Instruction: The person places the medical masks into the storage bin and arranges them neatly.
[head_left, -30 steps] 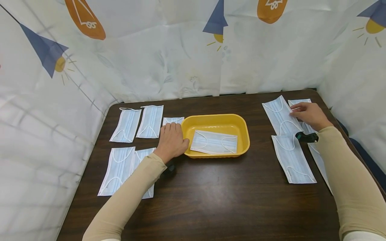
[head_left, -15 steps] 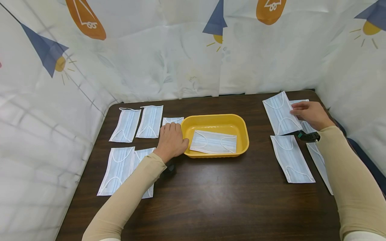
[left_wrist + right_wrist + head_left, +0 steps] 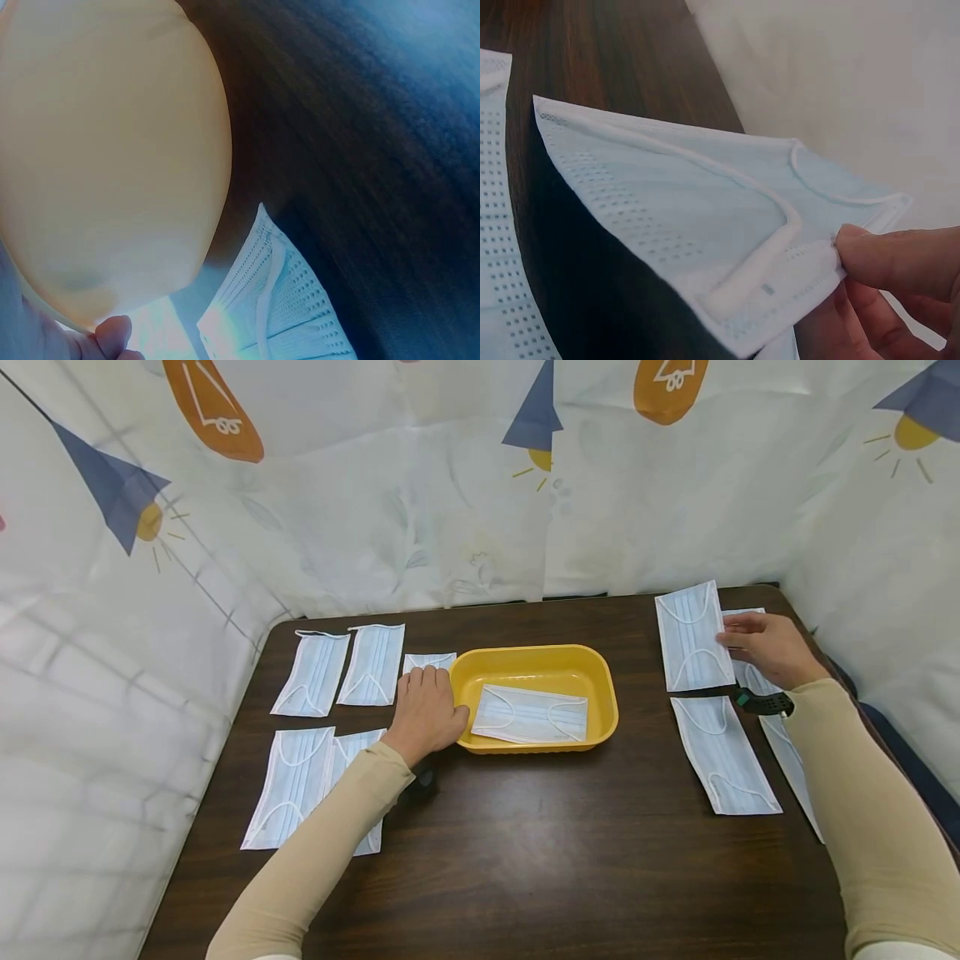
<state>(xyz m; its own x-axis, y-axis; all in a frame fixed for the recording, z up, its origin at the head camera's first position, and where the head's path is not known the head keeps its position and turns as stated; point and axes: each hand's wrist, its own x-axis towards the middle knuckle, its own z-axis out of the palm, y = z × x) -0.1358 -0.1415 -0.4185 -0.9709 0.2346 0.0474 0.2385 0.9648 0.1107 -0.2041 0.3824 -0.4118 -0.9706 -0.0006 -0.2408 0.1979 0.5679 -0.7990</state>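
My right hand (image 3: 768,647) pinches the long edge of a light-blue face mask (image 3: 693,639) between thumb and fingers at the table's far right. In the right wrist view this mask (image 3: 667,195) is raised at a slant, with a dark shadow beneath it. My left hand (image 3: 427,714) grips the left rim of a yellow tray (image 3: 540,653), whose wall (image 3: 112,150) fills much of the left wrist view. Inside the tray lies one flat face mask (image 3: 528,714) with white ear loops.
Several masks lie on the left of the dark wooden table (image 3: 525,860), including a far-left mask (image 3: 311,675) and a nearer mask (image 3: 291,789) partly beside my left sleeve. Another mask (image 3: 723,756) lies in front of the held one. A white printed curtain (image 3: 420,510) encloses the table.
The held mask has come up off the masks around it and turned more upright, drawing away from the one in front. My left hand and the tray stay in place.
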